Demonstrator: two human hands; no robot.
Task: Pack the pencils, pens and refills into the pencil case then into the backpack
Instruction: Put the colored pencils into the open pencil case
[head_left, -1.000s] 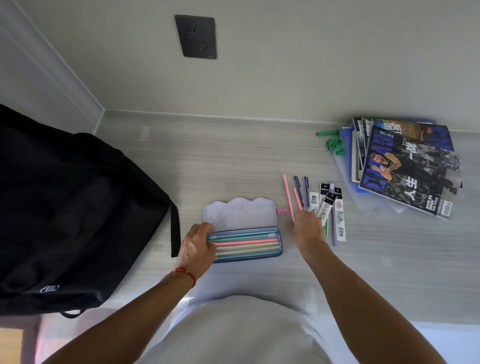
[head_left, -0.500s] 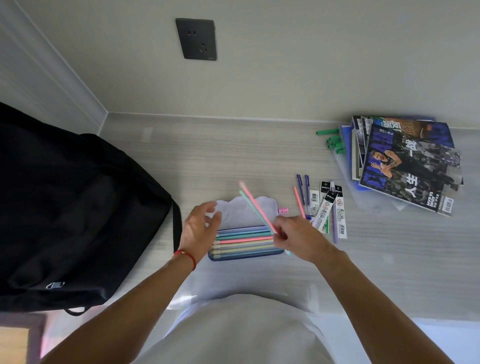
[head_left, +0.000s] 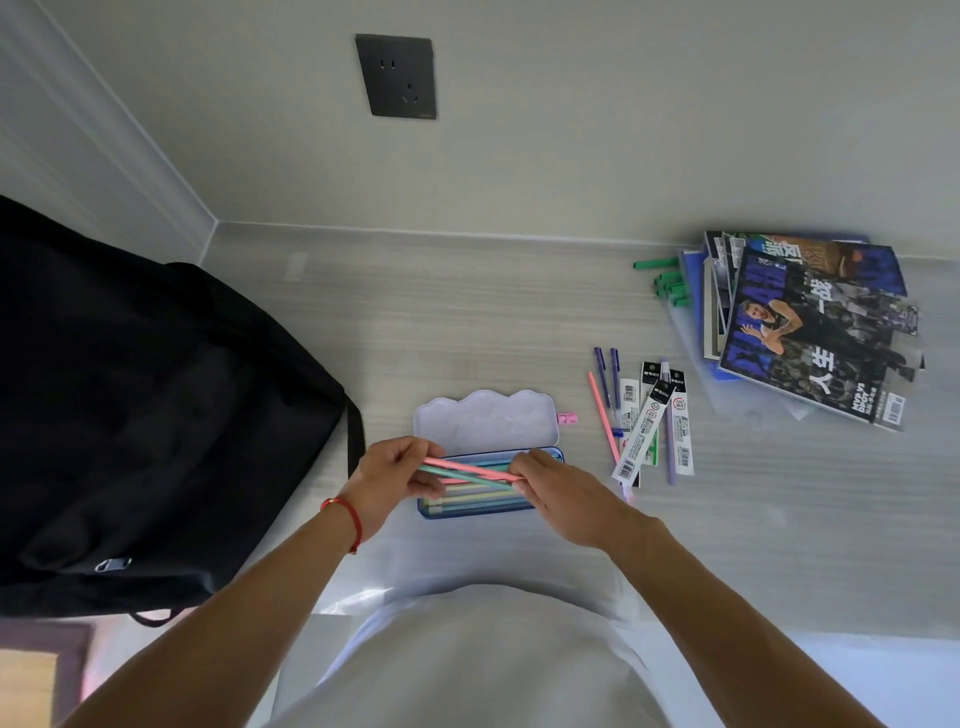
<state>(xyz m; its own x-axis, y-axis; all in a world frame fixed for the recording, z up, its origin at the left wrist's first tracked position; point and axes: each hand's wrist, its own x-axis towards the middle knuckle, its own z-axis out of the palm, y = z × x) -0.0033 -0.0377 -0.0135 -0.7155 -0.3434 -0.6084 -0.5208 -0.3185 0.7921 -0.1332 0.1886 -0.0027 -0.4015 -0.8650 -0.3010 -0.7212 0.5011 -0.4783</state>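
Both hands meet over the open pencil case (head_left: 485, 506) in the head view. Left hand (head_left: 392, 480), with a red string bracelet (head_left: 349, 514) at the wrist, has its fingers curled round the left ends of a pink pencil (head_left: 467, 467) and a teal pencil (head_left: 460, 475). Right hand (head_left: 558, 491) pinches the same two pencils at their right ends, so the pair spans from hand to hand just above the case's tray. Below them, more pastel pencils (head_left: 478, 499) lie lengthwise in the blue tray, side by side. The case's pale scalloped lid (head_left: 483, 421) lies flat open on the far side of the tray, and a small pink item (head_left: 567, 418), too small to identify, sits at its right corner.

To the right of the case, well apart from the hands, loose items lie on the grey wood-grain table (head_left: 467, 322): a pink pencil (head_left: 602, 421), two purple pens (head_left: 608, 382), and several packaged refills (head_left: 652, 428) with barcodes, overlapping one another. Farther back and right, a cluster of green pens (head_left: 670, 283) lies against a stack of magazines (head_left: 810, 332).

A black backpack (head_left: 145, 415) fills the left side of the table, its strap near the left hand. A dark wall socket (head_left: 396, 77) sits on the wall behind. The person's white shirt (head_left: 478, 660) shows at the bottom.
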